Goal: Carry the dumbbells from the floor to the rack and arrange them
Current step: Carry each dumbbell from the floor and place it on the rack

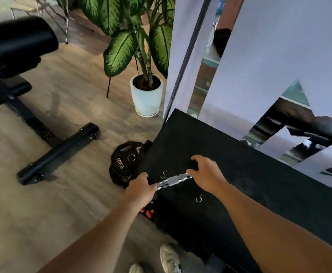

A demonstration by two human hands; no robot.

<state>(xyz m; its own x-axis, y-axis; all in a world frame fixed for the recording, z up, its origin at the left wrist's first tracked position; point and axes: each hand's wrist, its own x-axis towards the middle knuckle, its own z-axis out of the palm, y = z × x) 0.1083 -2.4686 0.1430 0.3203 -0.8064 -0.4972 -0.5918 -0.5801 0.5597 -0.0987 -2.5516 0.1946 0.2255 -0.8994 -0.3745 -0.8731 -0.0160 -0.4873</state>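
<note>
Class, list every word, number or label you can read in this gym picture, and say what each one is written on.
"10KG": raised letters on the black weight plate lying on the floor.
"5": white figure on the black rack top, beside the dumbbell, at.
"5": a second white figure on the same rack top, at.
Brand mark on the plate's upper edge: too blurred to read.

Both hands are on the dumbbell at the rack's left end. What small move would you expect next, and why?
Probably a short slide or nudge to square the dumbbell on the rack, then let go. The left hand and right hand each cover one end, the chrome handle shows between them, and it lies at a slant near the rack's left edge, beside a chalked 5. Whether it already rests fully is unclear.
</note>
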